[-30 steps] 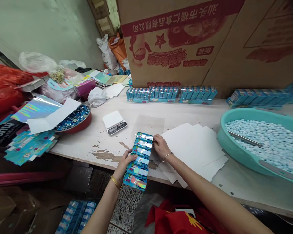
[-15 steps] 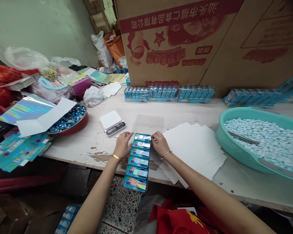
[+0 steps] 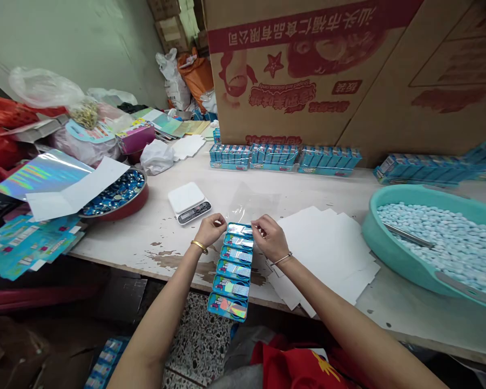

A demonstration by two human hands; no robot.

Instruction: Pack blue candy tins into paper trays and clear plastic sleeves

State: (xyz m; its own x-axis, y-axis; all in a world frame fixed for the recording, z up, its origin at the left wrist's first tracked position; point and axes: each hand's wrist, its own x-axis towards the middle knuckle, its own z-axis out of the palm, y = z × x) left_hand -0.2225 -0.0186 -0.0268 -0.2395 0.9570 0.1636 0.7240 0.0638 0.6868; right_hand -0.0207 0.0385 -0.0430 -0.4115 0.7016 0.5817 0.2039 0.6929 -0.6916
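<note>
A row of several small blue tins (image 3: 233, 270) lies end to end on the table's front edge, its near end hanging over the edge. My left hand (image 3: 211, 228) and my right hand (image 3: 269, 236) sit at either side of the far tin. Both pinch the near edge of a clear plastic sheet (image 3: 247, 202) that lies on the table beyond the tins and lifts slightly at my fingers.
A small white scale (image 3: 188, 201) stands left of my hands. White card sheets (image 3: 328, 251) lie to the right, then a teal basin (image 3: 392, 254) of pale candies. Wrapped blue packs (image 3: 285, 158) line big cartons behind. A red bowl (image 3: 121, 201) of blue pieces sits left.
My left hand moved from the near tins up to the far end of the row. Both hands now pinch the clear sheet, which has lifted off the table.
</note>
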